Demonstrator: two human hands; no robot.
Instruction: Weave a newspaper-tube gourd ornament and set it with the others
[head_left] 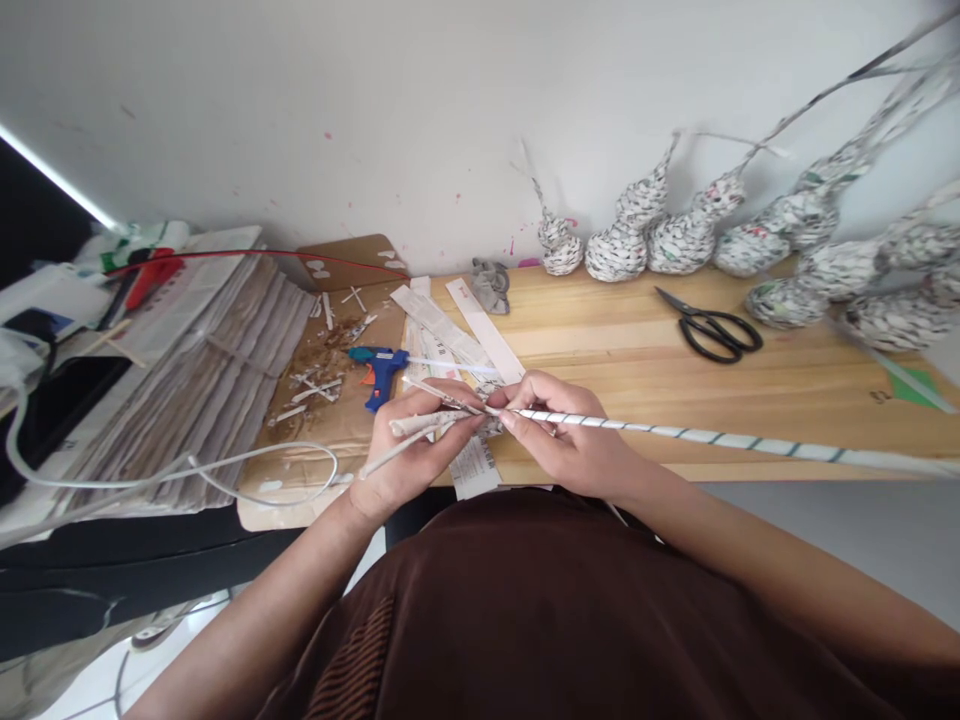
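My left hand (416,440) is closed on several rolled paper sticks (412,425), whose ends poke out to the left past the fingers. Thumb and fingertips of my right hand (566,430) pinch a long white paper tube (675,432) with dark spiral stripes, which runs off to the right over the forearm. Both hands' fingertips meet at the near edge of the wooden table. A small woven paper piece (491,425) shows between and behind the fingertips, largely hidden by them. Paper strips (450,340) lie just beyond the hands.
Left of the hands a blue glue gun (385,375) rests by paper scraps (315,390) on cardboard (352,300). A newspaper stack (225,370) and a white cable (262,455) are further left. Black scissors (712,328) and woven paper gourds (615,252) stand at the right and back.
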